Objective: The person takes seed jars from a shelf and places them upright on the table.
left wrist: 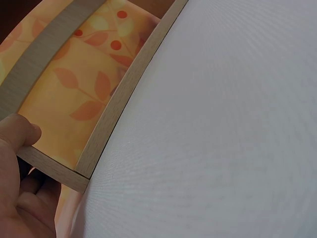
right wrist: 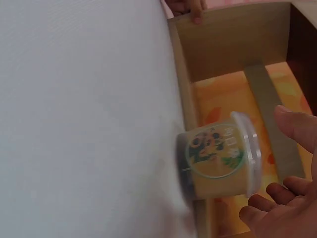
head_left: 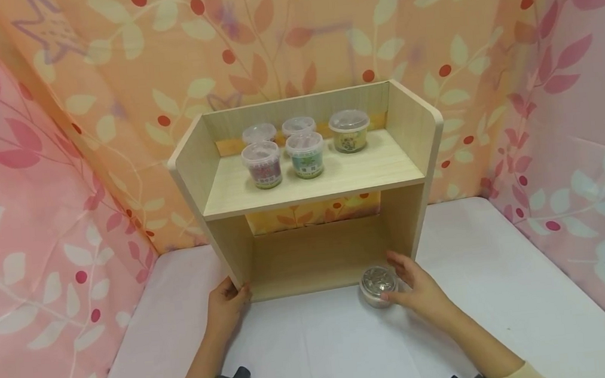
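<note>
Jar (head_left: 379, 287) on the white tabletop (head_left: 321, 343) stands just before the right hand's (head_left: 424, 294) open, parted fingers, apparently spread to its width (thumb contact is unclear), while the left hand (head_left: 225, 310) pinches the wooden shelf (head_left: 344, 176), seemingly for steadiness.

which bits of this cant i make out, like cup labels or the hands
Head view: label text on the left rear cup and right rear cup, hidden by the two front cups.
Left wrist view: rest of left hand, cut off by the left edge; some fingertips, behind shelf panel.
Right wrist view: rest of right hand, cut off by the right edge; base of the nearby cup, blurred.
</note>
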{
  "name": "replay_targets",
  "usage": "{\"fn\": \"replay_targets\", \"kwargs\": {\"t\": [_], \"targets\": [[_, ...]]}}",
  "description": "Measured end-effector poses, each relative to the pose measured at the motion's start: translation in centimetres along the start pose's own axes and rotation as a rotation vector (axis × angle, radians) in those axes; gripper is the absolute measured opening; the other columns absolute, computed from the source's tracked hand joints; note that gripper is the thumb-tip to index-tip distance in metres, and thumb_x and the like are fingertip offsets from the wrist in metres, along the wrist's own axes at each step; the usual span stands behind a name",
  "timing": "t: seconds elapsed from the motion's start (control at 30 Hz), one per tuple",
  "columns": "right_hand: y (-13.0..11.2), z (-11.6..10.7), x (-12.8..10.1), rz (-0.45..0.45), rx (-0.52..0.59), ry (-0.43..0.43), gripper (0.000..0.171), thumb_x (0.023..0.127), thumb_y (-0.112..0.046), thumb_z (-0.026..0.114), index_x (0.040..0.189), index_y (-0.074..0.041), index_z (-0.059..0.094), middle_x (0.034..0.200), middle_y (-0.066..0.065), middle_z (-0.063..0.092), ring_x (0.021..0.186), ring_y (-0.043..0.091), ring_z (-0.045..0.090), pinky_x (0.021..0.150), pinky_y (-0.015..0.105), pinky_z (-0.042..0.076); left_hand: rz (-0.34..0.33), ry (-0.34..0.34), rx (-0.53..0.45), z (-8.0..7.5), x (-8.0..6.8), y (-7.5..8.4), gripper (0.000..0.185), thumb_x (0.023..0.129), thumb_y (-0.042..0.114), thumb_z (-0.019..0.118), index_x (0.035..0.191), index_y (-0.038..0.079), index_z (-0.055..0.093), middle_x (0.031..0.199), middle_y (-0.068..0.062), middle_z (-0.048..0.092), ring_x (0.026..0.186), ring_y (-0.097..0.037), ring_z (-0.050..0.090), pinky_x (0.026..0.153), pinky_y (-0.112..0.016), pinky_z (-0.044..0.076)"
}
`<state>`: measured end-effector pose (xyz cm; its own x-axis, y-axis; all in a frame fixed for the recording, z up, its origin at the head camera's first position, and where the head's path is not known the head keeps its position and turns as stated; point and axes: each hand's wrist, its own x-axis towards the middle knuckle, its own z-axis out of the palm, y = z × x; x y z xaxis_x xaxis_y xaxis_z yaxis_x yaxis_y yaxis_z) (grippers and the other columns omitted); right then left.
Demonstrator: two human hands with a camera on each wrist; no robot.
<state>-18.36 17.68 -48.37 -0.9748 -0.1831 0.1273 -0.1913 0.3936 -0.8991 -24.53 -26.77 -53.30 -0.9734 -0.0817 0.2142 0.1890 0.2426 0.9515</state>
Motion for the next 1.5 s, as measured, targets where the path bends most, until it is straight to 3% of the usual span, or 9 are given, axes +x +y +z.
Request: {"fn": "replay_targets", "kwargs": {"t": [0.2,0.3,0.43,0.67,0.87,1.07,1.2,1.33,1.5], "targets": [[-2.8,-1.0,-0.3,-0.093,-0.069,0.02,0.085,0.086,-0.024,0.084,0.156,-0.009,0.036,0.162,0.013,0.039,0.148,0.04,0.036,0.115,0.046,0.033,0.006,-0.021,0.01,-0.1,-1.0,2.6,0.041,0.093,-0.004,0.068,0.133,-0.011,0.061,0.125,-0.03,0.067,0.109,-0.021,0.067,0.081,-0.016,0.055],[-4.6,-1.6,-0.4,-0.155,-0.084,0.021,0.083,0.087,-0.024,0.084,0.155,-0.012,0.038,0.161,0.01,0.041,0.149,0.035,0.037,0.116,0.034,0.035,-0.002,-0.026,0.006,-0.1,-1.3,3.4,0.041,0.093,-0.004,0.068,0.133,-0.011,0.061,0.126,-0.029,0.067,0.11,-0.022,0.067,0.082,-0.017,0.055],[-7.7,-2.6,-0.7,-0.243,-0.087,0.003,0.079,0.088,-0.02,0.083,0.154,-0.014,0.041,0.16,0.006,0.044,0.149,0.029,0.038,0.114,0.016,0.033,-0.003,-0.024,0.005,-0.2,-1.2,3.6,0.042,0.093,-0.004,0.068,0.133,-0.01,0.061,0.126,-0.029,0.067,0.111,-0.026,0.067,0.082,-0.016,0.055],[-13.8,-4.8,-0.4,-0.395,-0.106,-0.008,0.073,0.087,-0.009,0.082,0.151,-0.012,0.046,0.154,0.007,0.05,0.144,0.021,0.044,0.112,0.016,0.035,0.012,-0.023,0.002,-0.2,-0.5,1.9,0.044,0.094,-0.003,0.067,0.136,-0.011,0.058,0.129,-0.031,0.065,0.118,-0.04,0.063,0.082,-0.014,0.053],[-17.8,-6.9,1.5,-0.385,-0.081,0.014,0.069,0.09,-0.009,0.079,0.151,-0.01,0.046,0.154,0.009,0.05,0.144,0.023,0.044,0.112,0.015,0.035,0.013,0.001,-0.011,-0.3,0.2,-0.1,0.046,0.094,-0.001,0.068,0.139,-0.006,0.058,0.13,-0.028,0.065,0.117,-0.034,0.065,0.082,-0.012,0.053],[-20.2,-8.4,4.2,-0.369,-0.018,0.069,0.068,0.091,-0.005,0.076,0.151,-0.003,0.044,0.156,0.014,0.047,0.147,0.027,0.041,0.115,0.019,0.034,0.009,0.005,0.011,-0.2,0.1,0.0,0.047,0.093,0.001,0.07,0.139,-0.004,0.059,0.13,-0.024,0.067,0.113,-0.021,0.067,0.083,-0.014,0.054],[-22.0,-9.0,5.9,-0.326,0.013,0.093,0.071,0.092,-0.007,0.076,0.153,-0.001,0.041,0.157,0.013,0.046,0.148,0.024,0.039,0.12,0.031,0.032,0.007,0.004,0.012,-0.1,-0.1,0.2,0.046,0.093,0.001,0.07,0.138,-0.005,0.06,0.129,-0.024,0.067,0.109,-0.015,0.067,0.082,-0.015,0.054],[-23.8,-9.3,7.6,-0.297,-0.009,0.091,0.074,0.092,-0.014,0.077,0.155,-0.004,0.039,0.158,0.011,0.044,0.148,0.021,0.039,0.123,0.038,0.029,0.006,0.005,0.0,-0.1,-0.1,0.0,0.047,0.092,0.0,0.07,0.138,-0.005,0.06,0.129,-0.025,0.067,0.107,-0.011,0.067,0.083,-0.015,0.054],[-25.9,-9.3,9.9,-0.281,-0.065,0.088,0.076,0.093,-0.019,0.077,0.156,-0.007,0.037,0.16,0.008,0.042,0.149,0.02,0.037,0.124,0.036,0.027,0.02,0.007,-0.015,0.0,-0.1,-0.1,0.047,0.092,-0.002,0.07,0.137,-0.007,0.059,0.129,-0.027,0.066,0.107,-0.012,0.068,0.082,-0.015,0.055]]}}
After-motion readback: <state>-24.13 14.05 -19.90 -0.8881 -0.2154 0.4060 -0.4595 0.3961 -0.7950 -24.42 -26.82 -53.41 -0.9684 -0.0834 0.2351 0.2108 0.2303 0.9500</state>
